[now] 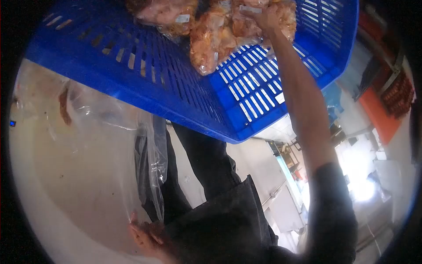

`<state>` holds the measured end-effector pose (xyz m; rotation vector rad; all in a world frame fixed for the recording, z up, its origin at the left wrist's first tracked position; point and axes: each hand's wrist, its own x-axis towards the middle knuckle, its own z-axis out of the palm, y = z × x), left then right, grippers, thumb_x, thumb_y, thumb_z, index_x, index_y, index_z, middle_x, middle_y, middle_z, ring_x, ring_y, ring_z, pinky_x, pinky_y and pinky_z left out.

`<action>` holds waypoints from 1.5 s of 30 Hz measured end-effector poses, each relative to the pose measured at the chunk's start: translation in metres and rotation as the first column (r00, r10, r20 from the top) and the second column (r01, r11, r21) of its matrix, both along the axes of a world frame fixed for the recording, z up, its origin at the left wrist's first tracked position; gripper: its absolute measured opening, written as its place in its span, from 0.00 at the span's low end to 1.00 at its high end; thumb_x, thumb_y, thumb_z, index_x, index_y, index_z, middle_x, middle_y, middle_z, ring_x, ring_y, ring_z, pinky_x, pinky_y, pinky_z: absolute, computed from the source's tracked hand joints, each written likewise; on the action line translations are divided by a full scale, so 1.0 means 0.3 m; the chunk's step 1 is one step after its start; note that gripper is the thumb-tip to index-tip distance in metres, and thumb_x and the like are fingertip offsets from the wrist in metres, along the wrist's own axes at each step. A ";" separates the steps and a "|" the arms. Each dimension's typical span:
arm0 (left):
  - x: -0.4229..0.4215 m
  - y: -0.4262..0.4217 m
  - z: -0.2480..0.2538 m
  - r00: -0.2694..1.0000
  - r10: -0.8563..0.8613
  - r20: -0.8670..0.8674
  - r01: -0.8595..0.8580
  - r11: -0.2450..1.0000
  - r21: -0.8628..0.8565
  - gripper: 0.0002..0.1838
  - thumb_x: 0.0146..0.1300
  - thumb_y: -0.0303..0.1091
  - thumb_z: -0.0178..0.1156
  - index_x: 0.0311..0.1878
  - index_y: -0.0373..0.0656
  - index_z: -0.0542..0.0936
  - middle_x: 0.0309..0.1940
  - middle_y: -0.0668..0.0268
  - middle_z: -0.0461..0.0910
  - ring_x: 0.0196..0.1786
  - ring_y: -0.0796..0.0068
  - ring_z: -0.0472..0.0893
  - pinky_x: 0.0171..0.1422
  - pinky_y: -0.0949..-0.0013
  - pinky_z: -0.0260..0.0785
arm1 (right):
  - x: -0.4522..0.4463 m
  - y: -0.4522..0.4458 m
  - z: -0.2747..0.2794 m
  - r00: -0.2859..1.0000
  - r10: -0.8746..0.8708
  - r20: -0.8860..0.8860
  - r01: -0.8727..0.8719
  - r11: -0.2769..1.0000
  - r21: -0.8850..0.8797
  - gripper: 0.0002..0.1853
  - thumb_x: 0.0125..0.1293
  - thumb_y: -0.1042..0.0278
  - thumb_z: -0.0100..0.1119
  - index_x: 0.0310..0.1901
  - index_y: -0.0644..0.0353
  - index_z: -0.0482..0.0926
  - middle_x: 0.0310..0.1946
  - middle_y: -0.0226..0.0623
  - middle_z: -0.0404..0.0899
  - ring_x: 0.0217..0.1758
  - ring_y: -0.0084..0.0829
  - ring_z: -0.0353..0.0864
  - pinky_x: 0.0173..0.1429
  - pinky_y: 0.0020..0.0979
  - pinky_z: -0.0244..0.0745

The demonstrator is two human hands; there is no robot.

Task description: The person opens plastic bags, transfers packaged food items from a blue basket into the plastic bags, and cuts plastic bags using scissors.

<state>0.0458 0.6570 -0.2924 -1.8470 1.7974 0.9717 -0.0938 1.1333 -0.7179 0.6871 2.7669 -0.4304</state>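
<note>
My right hand (264, 18) reaches into a blue slatted plastic crate (145, 99), its fingers closed on a clear pack of pale orange-pink meat (246, 27) with a white label. Beside that pack lie more such packs, one bulging pack of meat (211, 42) in the middle and another pack (165, 15) to the left. Low at the left, my left hand (148, 235) has its fingers curled at the bottom edge of a large clear plastic bag (156, 167). The sheet hangs below the crate, and its hold at the fingertips is partly blurred.
A dark apron (220, 220) and dark trouser legs show below the crate. To the left is a pale stained surface (79, 176). An orange panel (382, 114) and dark red stacked items (398, 94) stand at the right, near a bright light.
</note>
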 end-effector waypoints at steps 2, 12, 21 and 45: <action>0.037 0.000 -0.028 0.982 -0.188 -0.022 0.188 0.982 -0.002 0.25 0.79 0.46 0.47 0.63 0.32 0.70 0.18 0.76 0.63 0.18 0.90 0.54 0.24 0.81 0.50 | -0.021 -0.075 0.059 0.994 -0.107 0.030 0.102 0.987 0.126 0.60 0.42 0.43 0.80 0.71 0.69 0.57 0.69 0.56 0.62 0.73 0.54 0.61 0.75 0.46 0.58; -0.035 0.014 -0.046 0.998 0.045 -0.053 -0.040 0.994 0.101 0.23 0.79 0.42 0.48 0.61 0.28 0.71 0.13 0.77 0.57 0.17 0.89 0.53 0.25 0.80 0.48 | 0.416 -0.564 0.027 0.935 -0.152 0.319 0.261 0.906 -0.334 0.74 0.40 0.35 0.78 0.74 0.74 0.38 0.74 0.63 0.46 0.80 0.53 0.44 0.81 0.45 0.42; 0.041 -0.086 -0.066 0.801 -0.480 -0.357 0.520 0.854 0.020 0.29 0.73 0.39 0.54 0.73 0.39 0.64 0.40 0.57 0.79 0.28 0.83 0.69 0.33 0.80 0.61 | 0.424 -0.543 0.235 0.816 -0.296 0.496 0.564 0.597 -0.571 0.49 0.51 0.51 0.76 0.69 0.66 0.58 0.51 0.47 0.78 0.50 0.38 0.79 0.56 0.34 0.75; -0.264 0.228 -0.237 0.902 0.151 -0.404 0.283 0.499 0.819 0.24 0.66 0.33 0.66 0.58 0.32 0.69 0.52 0.55 0.79 0.55 0.71 0.79 0.60 0.68 0.71 | 0.219 -0.949 1.425 0.995 -0.062 0.084 0.089 0.922 -0.376 0.57 0.44 0.61 0.81 0.74 0.66 0.56 0.58 0.51 0.67 0.61 0.46 0.68 0.64 0.45 0.67</action>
